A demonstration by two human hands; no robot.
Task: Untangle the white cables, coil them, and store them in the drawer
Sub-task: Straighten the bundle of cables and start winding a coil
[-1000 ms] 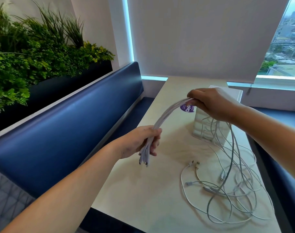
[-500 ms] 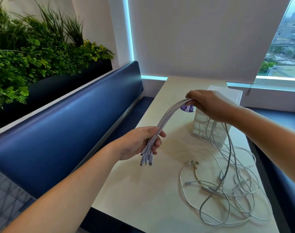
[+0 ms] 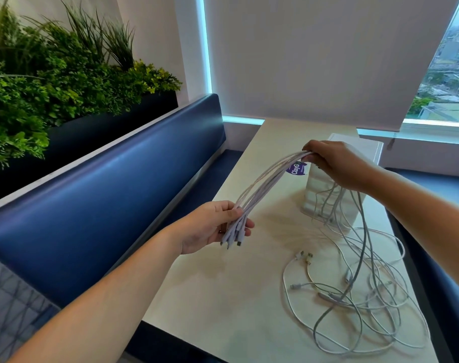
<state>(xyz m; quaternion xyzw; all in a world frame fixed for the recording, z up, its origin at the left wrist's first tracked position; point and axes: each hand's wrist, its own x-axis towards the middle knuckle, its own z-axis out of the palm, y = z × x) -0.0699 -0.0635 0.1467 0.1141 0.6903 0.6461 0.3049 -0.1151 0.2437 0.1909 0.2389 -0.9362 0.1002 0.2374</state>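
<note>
A bundle of several white cables (image 3: 265, 183) stretches through the air between my two hands. My left hand (image 3: 212, 226) holds the plug ends, which stick out below its fingers. My right hand (image 3: 335, 161) grips the bundle higher up, in front of a white drawer box (image 3: 354, 145) with a purple sticker (image 3: 296, 169). From my right hand the cables hang down into a loose tangle (image 3: 367, 305) lying on the table at the right.
The cream table (image 3: 223, 297) runs toward a window with a roller blind (image 3: 314, 61). Blue benches stand on both sides, the left bench (image 3: 105, 192) backed by a planter of green plants (image 3: 52, 82). Loose plugs (image 3: 305, 258) lie mid-table.
My left hand has slid down the bundle, so the plug ends now show evenly below its fingers. My right hand has stayed about where it was, and the tangle has shifted slightly.
</note>
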